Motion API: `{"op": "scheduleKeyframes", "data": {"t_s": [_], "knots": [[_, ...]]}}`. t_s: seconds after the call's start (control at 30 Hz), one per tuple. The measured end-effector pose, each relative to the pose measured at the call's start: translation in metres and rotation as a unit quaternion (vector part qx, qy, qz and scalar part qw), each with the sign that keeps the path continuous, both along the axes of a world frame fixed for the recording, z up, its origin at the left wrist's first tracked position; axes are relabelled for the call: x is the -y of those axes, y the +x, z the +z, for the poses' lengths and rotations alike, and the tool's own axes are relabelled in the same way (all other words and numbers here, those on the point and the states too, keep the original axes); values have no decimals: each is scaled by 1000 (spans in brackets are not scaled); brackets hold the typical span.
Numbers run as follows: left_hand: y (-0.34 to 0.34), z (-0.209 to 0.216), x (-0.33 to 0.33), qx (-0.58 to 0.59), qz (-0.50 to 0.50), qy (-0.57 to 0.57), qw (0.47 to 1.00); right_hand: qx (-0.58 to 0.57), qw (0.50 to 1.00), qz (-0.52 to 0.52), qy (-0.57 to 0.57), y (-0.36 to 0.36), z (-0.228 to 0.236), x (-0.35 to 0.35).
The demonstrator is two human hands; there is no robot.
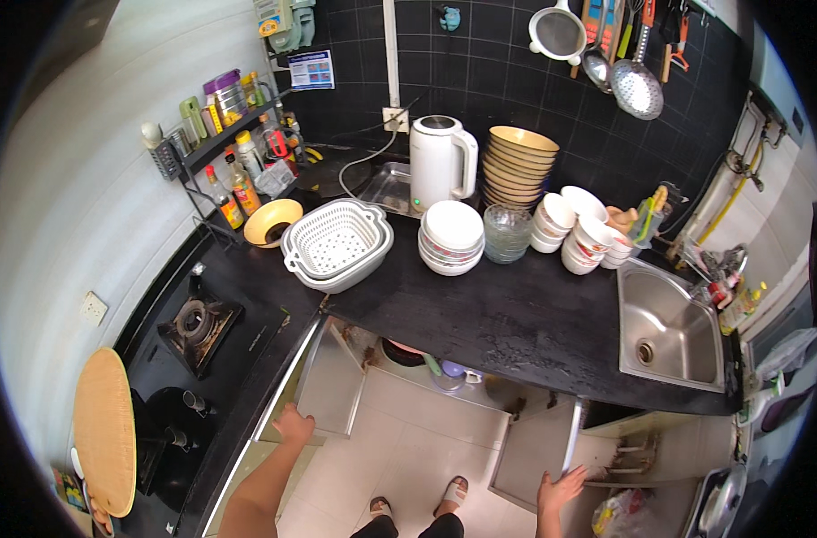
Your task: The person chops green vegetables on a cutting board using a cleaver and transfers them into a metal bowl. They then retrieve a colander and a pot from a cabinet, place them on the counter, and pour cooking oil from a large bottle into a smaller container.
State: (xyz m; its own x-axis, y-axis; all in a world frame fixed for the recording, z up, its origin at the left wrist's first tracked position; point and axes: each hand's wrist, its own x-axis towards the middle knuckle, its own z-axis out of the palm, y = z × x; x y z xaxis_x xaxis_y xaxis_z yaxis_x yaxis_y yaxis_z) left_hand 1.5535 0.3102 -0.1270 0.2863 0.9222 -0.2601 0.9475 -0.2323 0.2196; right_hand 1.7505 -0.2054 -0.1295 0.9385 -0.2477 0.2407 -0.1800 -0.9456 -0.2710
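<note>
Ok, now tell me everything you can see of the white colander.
The white colander looks like plastic: a rounded, roughly rectangular basket with slotted sides, small holes across its bottom and a raised rim. Nothing lies in it. It sits upright, nested in a grey tub on the black counter, near the corner, between a yellow bowl and a stack of white bowls. The left hand and right hand are both well away from it.
</note>
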Motion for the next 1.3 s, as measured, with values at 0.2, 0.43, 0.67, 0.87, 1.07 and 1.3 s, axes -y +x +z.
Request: {"op": "scheduleKeyframes", "data": {"t_s": [0.2,0.43,0.67,0.87,1.07,1.3], "knots": [[27,-5,24,64,-106,-200,972,-278,947,-29,159,14,-9,12],[114,-60,74,332,-145,-375,853,-416,715,75,556,25,11,-123],[173,0,97,417,-97,-491,759,-303,597,105,736,80,-58,-212],[237,-44,99,507,-125,-487,700,-343,605,154,702,101,-59,-221],[276,-25,101,473,-98,-494,723,-311,589,204,718,127,-85,-243],[263,-23,97,435,-141,-455,764,-334,599,247,685,129,-115,-240]]}}
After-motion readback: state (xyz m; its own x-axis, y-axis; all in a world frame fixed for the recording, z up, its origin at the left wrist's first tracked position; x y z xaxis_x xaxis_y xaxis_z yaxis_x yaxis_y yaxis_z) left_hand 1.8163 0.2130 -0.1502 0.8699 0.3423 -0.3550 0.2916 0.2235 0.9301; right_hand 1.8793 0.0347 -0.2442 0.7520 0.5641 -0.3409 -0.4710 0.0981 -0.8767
